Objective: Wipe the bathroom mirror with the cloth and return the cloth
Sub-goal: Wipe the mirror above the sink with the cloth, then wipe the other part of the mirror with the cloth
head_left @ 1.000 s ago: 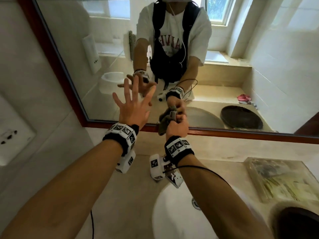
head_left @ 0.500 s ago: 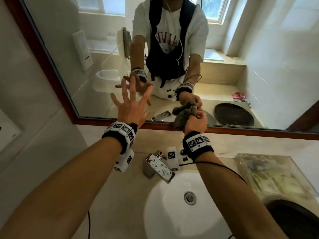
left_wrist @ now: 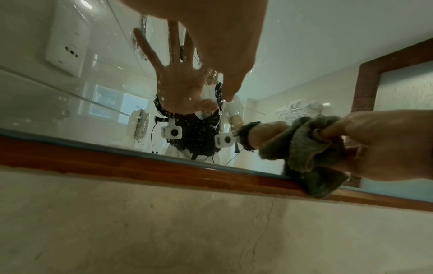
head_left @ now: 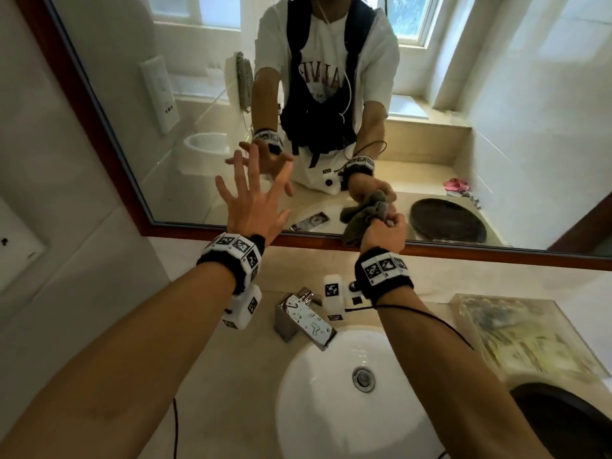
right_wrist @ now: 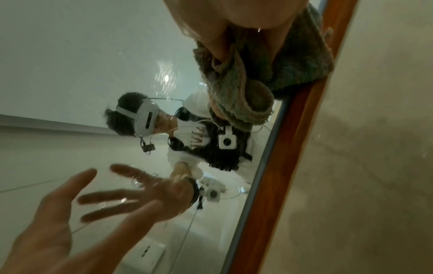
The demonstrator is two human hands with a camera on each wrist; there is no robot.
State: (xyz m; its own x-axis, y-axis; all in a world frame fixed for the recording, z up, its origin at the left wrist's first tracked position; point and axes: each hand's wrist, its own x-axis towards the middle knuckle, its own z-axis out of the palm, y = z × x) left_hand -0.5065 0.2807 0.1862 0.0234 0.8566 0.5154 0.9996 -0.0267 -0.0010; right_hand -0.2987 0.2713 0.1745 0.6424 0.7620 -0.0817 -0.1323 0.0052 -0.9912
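While the left hand (head_left: 255, 207) is raised before the mirror (head_left: 185, 104) with all fingers spread and straight, holding nothing, I cannot tell whether its fingertips touch the glass or hover just off it; any contact there would likely leave fresh prints on the surface being cleaned. To its right, the right hand (head_left: 384, 231) is balled into a fist around the cloth (head_left: 359, 220), a bunched grey-green wad pressed low on the glass, with a loose fold hanging over the wooden frame (head_left: 298, 238) along the mirror's bottom edge. Because the cloth is crumpled rather than flat, only a small patch probably meets the glass, so streaks or missed bands seem a fair risk, and the dangling fold could snag on the frame. Both forearms reach forward above the counter (head_left: 231, 376), over the tap (head_left: 303, 318) and the sink (head_left: 331, 409), the right wrist lower and nearer the frame.
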